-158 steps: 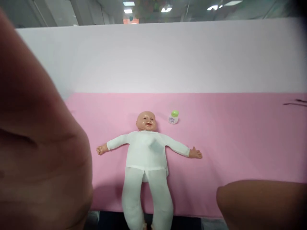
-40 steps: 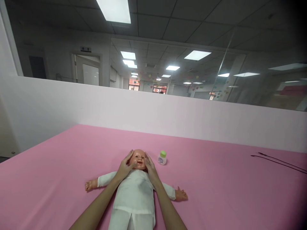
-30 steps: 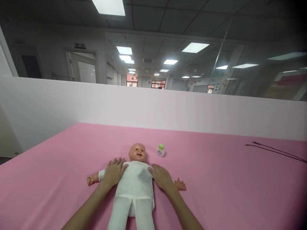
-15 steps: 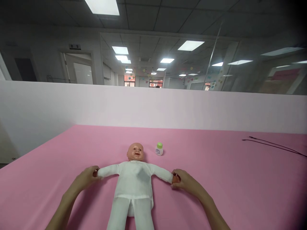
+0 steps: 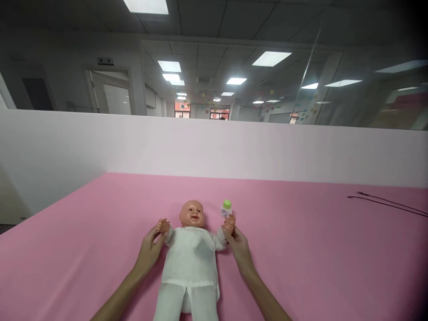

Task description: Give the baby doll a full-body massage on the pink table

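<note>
The baby doll (image 5: 191,254) lies on its back on a pink cover (image 5: 307,249), low and near the middle of the view, with its head (image 5: 192,213) toward the white partition (image 5: 214,149) and its legs running off the bottom edge. It wears a white long-sleeved top (image 5: 187,272) with a faint greyish patch on the chest, and white trousers (image 5: 203,304). Both of its arms are bent, so that its small hands are raised on either side of the head.

The person's left hand (image 5: 149,250) grips one doll hand (image 5: 163,226) at its base, thumb and fingers closed around it. The person's right hand (image 5: 240,248) pinches the other doll hand (image 5: 229,224) in the same way, near the end of the sleeve. Both bare forearms reach in from the lower edge, one on each side of the doll.

Just beyond the doll hand on the right stands a small bottle (image 5: 226,210) with a lime-green cap; that doll hand covers part of its lower body, and the print on its label is too small to read. Well apart, at the right edge, two thin dark strands (image 5: 388,205) lie across the cover. Above the partition, a glass pane (image 5: 254,102) shows lit ceiling panels (image 5: 271,59) and a partly open door (image 5: 115,93).
</note>
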`<state>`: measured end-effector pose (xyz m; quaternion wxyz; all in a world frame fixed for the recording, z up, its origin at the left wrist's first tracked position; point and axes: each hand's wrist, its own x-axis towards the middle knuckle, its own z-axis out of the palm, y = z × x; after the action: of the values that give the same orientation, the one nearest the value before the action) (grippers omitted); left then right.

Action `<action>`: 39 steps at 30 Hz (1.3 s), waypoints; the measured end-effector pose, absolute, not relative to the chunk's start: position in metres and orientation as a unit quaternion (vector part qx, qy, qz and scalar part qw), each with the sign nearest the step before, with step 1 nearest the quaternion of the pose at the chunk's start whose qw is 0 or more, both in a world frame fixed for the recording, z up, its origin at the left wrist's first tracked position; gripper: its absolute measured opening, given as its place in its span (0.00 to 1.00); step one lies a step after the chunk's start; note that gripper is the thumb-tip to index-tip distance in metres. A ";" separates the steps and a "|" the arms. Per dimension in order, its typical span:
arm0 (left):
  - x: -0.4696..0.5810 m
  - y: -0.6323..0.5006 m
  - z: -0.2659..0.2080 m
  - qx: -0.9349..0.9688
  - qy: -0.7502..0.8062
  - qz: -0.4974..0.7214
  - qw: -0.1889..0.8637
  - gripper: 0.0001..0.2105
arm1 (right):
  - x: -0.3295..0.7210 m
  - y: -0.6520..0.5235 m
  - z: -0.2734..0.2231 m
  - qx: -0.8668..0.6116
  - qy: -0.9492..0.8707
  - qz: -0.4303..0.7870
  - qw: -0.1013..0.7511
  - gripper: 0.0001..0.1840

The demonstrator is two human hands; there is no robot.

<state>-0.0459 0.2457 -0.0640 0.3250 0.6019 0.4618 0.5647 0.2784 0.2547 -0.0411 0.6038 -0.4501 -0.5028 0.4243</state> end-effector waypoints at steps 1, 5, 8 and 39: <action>-0.044 0.242 -0.066 0.646 0.447 0.542 0.298 0.19 | 0.275 0.250 -0.040 -0.447 -0.567 0.389 0.571 0.30; -0.046 0.230 -0.061 0.809 0.381 0.403 0.197 0.19 | 0.270 0.229 -0.031 -0.380 -0.804 0.263 0.375 0.18; -0.044 0.232 -0.059 0.843 0.360 0.368 0.158 0.19 | 0.267 0.224 -0.031 -0.366 -0.860 0.207 0.289 0.19; -0.012 0.316 -0.055 0.669 0.490 0.535 0.161 0.18 | 0.229 0.337 -0.037 -0.494 -0.617 0.228 0.568 0.28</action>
<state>-0.0121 0.3158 -0.0550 0.1606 0.6695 0.4902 0.5345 0.2292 0.3372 -0.0367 0.5682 -0.4944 -0.6171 0.2279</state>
